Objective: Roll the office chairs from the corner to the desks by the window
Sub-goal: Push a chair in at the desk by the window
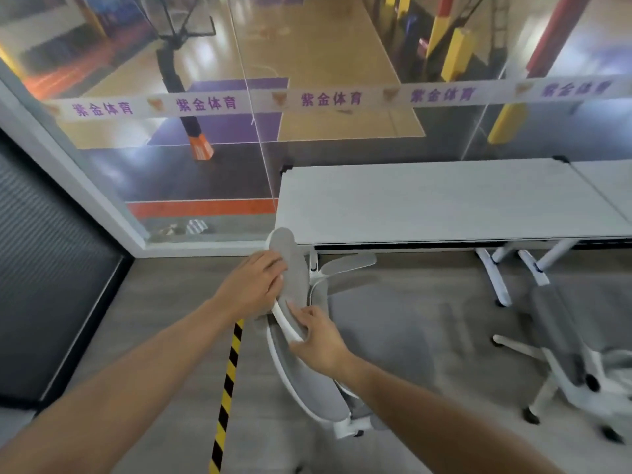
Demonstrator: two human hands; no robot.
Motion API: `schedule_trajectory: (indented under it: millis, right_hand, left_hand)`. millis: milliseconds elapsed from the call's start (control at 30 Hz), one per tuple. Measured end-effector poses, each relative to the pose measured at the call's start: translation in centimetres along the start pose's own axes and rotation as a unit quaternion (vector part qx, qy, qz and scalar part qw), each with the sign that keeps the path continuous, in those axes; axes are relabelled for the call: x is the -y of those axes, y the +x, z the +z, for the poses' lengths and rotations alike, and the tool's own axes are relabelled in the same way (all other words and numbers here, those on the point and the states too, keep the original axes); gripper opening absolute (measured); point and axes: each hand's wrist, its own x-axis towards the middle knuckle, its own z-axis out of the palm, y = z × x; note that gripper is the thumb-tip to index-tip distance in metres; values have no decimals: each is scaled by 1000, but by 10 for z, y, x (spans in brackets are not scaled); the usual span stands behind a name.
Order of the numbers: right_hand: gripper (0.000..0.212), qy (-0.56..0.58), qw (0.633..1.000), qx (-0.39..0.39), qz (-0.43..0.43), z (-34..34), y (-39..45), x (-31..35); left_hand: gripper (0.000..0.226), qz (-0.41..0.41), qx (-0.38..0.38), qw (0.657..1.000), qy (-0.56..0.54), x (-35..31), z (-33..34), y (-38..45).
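Both hands are on the top of a grey office chair (307, 388) in the lower middle of the frame. The left hand (254, 285) lies over the grey headrest (290, 265), its fingers curled across the pad. The right hand (316, 340) grips the lower end of the headrest's white rim, thumb on the grey pad and fingers wrapped behind. The chair has a white frame and a grey back and seat, and it stands at the left end of a white tabletop (427, 200), with the headrest just beside the near left corner of that tabletop. One grey armrest (349, 261) shows under the tabletop's front edge.

A second chair (561, 343) of the same kind stands at the right of the frame, in front of the white legs (496, 278) where this tabletop meets another tabletop (608, 179) at the far right edge.

Behind the tabletops a glass wall (205, 165) fills the upper half of the frame, crossed by a white band (325, 99) printed with purple characters. Through the glass a sports court (307, 63) with a basketball stand (178, 73) is visible. A strip of yellow and black tape (225, 398) runs along the grey floor (164, 319) at lower left.
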Motion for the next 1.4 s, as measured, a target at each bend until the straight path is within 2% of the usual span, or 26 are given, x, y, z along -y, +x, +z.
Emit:
schedule_trajectory:
  millis: [233, 333, 433, 600, 733, 800, 867, 1133, 1400]
  right_hand:
    - [75, -43, 996, 78, -24, -58, -60, -45]
    - [72, -84, 989, 110, -43, -90, -89, -64]
    - [65, -108, 985, 127, -47, -123, -116, -81]
    - [37, -203, 974, 101, -10, -164, -158, -90]
    - [54, -314, 949, -15, 28, -171, -169, -82]
    - [53, -374, 924, -77, 12, -166, -167, -80]
    - [49, -394, 913, -106, -5, -162, -164, -80]
    - [45, -439, 892, -95, -51, -172, -147, -85]
    - [47, -431, 892, -122, -56, -163, -120, -85]
  left_hand:
    - [25, 84, 76, 993, 18, -51, 15, -3]
    - [34, 83, 113, 990, 32, -78, 17, -9]
    - [32, 67, 132, 989, 17, -103, 19, -16]
    - [40, 41, 105, 993, 25, -153, 30, -22]
    - [39, 53, 64, 996, 23, -197, 36, -20]
    - [42, 39, 78, 996, 23, -213, 36, -16]
    - [47, 19, 93, 995, 23, -221, 36, -14]
    - [59, -33, 99, 994, 21, -224, 44, -15]
    - [54, -27, 76, 996, 26, -197, 48, -11]
